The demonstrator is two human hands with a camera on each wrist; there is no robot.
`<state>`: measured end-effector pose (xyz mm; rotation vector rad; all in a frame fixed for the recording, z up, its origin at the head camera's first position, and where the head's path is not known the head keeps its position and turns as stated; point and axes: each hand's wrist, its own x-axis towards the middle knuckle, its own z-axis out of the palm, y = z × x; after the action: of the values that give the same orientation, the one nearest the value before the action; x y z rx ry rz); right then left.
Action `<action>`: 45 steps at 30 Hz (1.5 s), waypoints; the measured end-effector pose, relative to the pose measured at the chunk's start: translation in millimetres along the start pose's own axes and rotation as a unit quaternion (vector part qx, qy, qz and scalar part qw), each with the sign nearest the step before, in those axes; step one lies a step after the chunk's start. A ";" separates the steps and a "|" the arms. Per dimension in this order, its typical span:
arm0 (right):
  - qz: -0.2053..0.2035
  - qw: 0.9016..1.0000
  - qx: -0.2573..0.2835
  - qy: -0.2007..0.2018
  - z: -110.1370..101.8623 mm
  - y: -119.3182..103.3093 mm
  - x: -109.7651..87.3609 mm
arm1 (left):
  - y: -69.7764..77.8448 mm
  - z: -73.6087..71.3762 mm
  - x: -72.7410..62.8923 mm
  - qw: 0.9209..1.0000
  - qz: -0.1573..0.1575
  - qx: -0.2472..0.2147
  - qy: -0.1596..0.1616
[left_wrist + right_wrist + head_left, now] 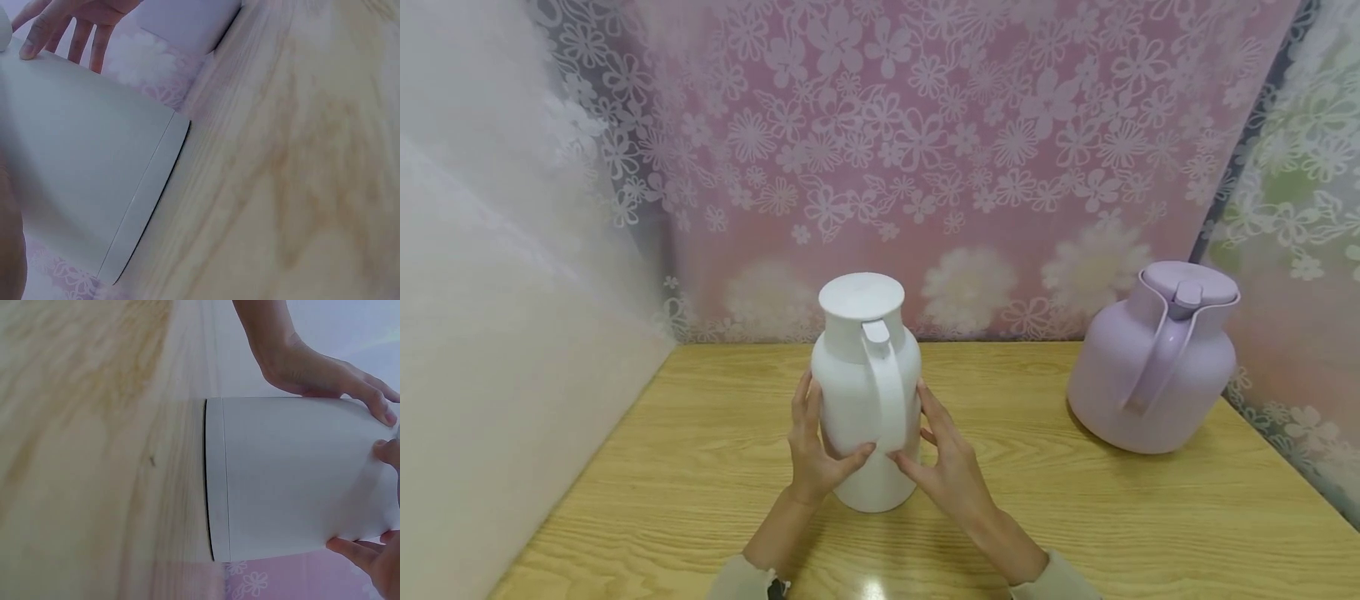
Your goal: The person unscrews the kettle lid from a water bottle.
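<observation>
A white vacuum jug stands upright on the wooden table, its handle and thumb lever facing me. My left hand holds its left side, thumb across the front below the handle. From the right, my right hand holds the same body, its thumb tip close to the left one. In the left wrist view, the jug's lower body fills the left part, with the right hand behind it. The right wrist view shows the base band at the table surface. The far sides of the jug are hidden.
A lilac vacuum jug stands at the right of the table, its handle toward me. A pink flowered curtain hangs along the back edge. A pale sheet rises on the left, and a flowered one on the right.
</observation>
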<state>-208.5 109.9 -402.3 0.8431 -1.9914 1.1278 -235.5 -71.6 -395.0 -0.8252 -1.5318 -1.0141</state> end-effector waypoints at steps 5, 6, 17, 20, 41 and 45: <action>-0.009 1.000 0.016 0.003 2.6 2.7 -1.7 | 1.6 -3.7 1.3 1.000 0.009 0.005 0.001; -0.012 1.000 0.018 0.003 3.1 3.0 -1.9 | 1.8 -4.4 1.7 1.000 0.011 0.007 0.001; 0.018 0.999 0.032 -0.017 1.0 -0.2 3.4 | 0.6 -7.5 3.3 1.000 0.013 0.023 -0.003; 0.019 0.998 0.052 -0.012 -5.1 -10.4 7.8 | -0.4 -6.5 1.8 1.000 0.011 0.018 -0.004; 0.043 0.976 0.211 0.040 -33.8 -62.3 56.4 | -0.6 -6.2 -2.1 1.000 0.001 0.021 -0.007; 0.144 0.958 0.247 -0.021 -34.7 -76.4 64.5 | -3.3 -6.0 -4.3 1.000 0.004 0.017 -0.009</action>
<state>-174.8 96.5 -303.0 0.8378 -1.9339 1.8403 -235.4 -78.4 -399.4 -0.8185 -1.5551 -0.9742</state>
